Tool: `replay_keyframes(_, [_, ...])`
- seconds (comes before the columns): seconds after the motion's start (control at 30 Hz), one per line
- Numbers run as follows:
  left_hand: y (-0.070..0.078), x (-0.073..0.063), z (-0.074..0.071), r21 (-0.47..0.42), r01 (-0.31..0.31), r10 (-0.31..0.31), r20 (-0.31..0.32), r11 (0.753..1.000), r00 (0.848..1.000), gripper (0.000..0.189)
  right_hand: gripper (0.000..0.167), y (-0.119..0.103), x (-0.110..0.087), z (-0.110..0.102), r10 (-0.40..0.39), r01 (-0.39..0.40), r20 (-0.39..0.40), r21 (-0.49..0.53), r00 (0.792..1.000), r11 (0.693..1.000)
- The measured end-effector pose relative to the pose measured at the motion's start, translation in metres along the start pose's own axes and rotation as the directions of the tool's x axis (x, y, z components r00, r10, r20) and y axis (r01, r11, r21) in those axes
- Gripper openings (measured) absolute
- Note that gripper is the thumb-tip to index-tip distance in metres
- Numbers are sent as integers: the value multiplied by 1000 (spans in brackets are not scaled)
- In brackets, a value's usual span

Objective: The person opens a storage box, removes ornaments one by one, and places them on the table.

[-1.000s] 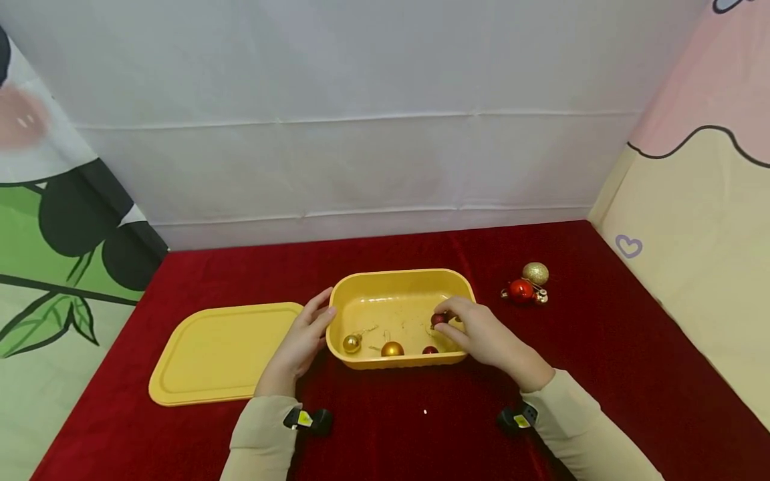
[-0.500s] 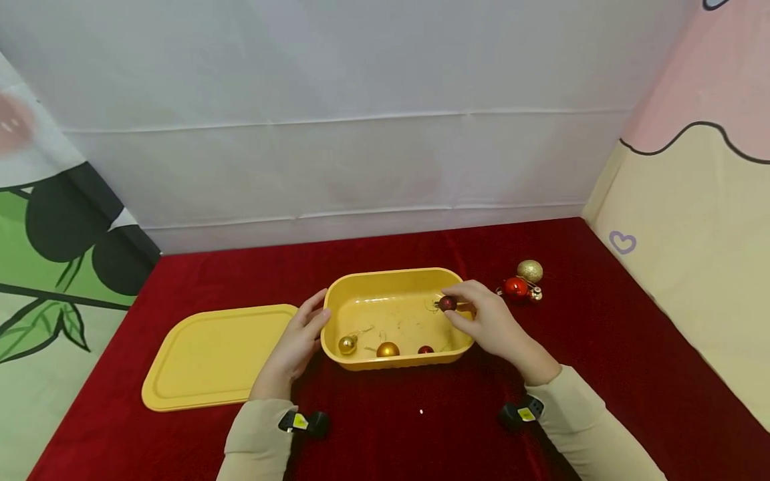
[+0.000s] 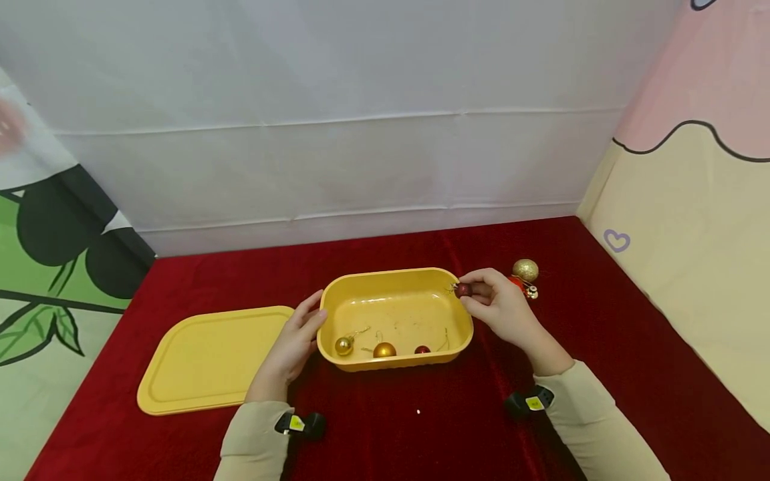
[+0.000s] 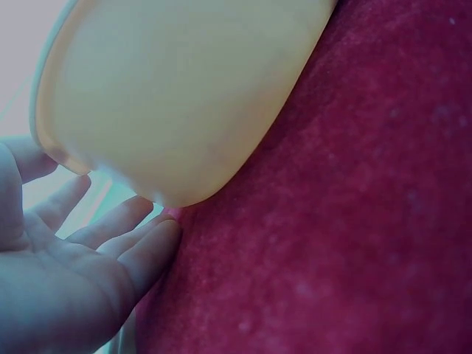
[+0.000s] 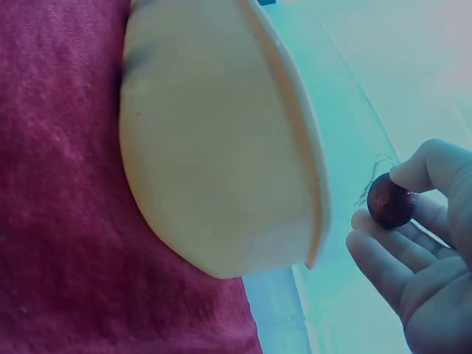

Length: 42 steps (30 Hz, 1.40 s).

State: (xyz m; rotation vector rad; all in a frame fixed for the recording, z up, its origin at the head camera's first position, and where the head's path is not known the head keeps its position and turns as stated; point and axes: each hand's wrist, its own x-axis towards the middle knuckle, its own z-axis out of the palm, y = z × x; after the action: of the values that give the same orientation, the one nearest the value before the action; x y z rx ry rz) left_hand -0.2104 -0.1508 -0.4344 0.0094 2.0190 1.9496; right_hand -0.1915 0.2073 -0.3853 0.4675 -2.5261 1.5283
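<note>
My right hand pinches a dark red Christmas bauble between thumb and fingers, at the right rim of a yellow plastic box. A thin gold hanging loop on this bauble shows in the right wrist view. At the box's left end, my left hand rests its spread fingertips against the outer wall, as the left wrist view also shows. Inside the box lie a shiny gold bauble, a matte gold bauble and a small red bauble, near the front wall.
A yellow lid lies flat at the left, beside my left forearm. Behind my right hand sit a glittery gold bauble, a partly hidden bright red bauble and a small gold ornament. Dark red cloth covers the table.
My right hand has lifted the dark red bauble from inside the box and carried it right and back to the right rim. The left hand has stayed at the box's left end.
</note>
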Motion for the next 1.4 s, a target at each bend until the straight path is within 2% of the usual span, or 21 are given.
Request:
replay_keyframes(0.13, [0, 0, 0, 4, 0, 0, 1, 1000, 1000, 55, 28, 0, 1, -6, 32, -32, -4, 11, 999, 999])
replay_keyframes(0.37, [0, 0, 0, 5, 3, -3, -2, 1000, 1000, 55, 30, 2, 2, -19, -7, 3, -73, -53, 997, 999])
replay_keyframes(0.67, [-1, 1, 0, 13, 2, -2, 2, 1000, 1000, 55, 26, 5, 2, -39, 62, -69, -138, -45, 988, 997])
replay_keyframes(0.93, [-2, 1, -1, 4, 2, -2, -4, 1000, 1000, 54, 32, 11, 1, -60, 59, -61, -191, -8, 980, 998])
replay_keyframes(1.23, [-1, -1, -2, 0, -1, 1, -6, 1000, 1000, 55, 32, 17, -2, -79, 128, -134, -233, -9, 964, 991])
replay_keyframes(1.4, [0, -2, -3, 2, 1, -1, -9, 1000, 1000, 55, 36, 22, -3, -87, 161, -187, -255, -83, 953, 979])
